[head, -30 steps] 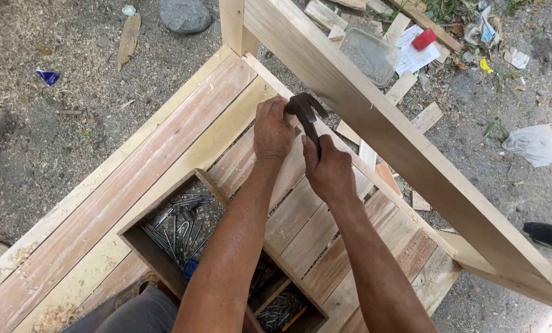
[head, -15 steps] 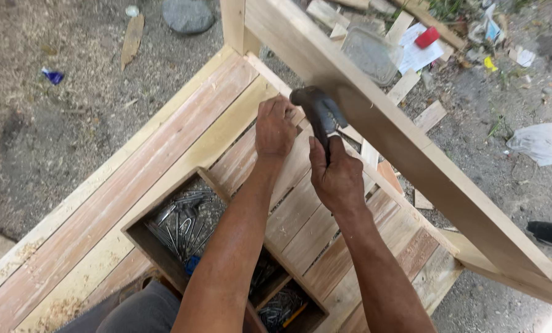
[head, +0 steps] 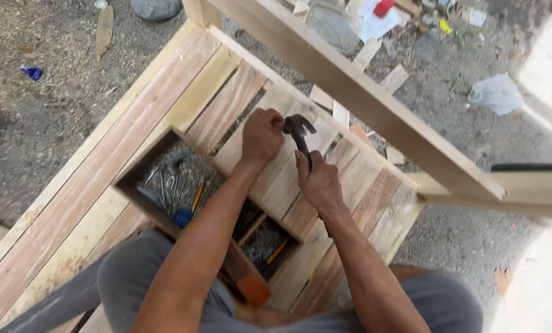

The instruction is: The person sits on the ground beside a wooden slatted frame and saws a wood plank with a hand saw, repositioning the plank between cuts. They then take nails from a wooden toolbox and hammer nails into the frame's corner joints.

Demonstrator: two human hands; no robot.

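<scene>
Hammer (head: pixel 299 131), gripped by the right hand (head: pixel 319 184) with its head touching the left hand (head: pixel 261 135) clenched on a slat near the wooden platform's (head: pixel 91 179) far edge, could, I judge, strike those fingers.

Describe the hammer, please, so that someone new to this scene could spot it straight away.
Start at the slatted wooden platform that fills the middle of the view, and find the two bare forearms reaching across it. The hammer is gripped in the right hand, its head just beside the left hand. It is the only dark metal claw-headed tool above the boards; the other tools lie in the open wooden box.
</scene>
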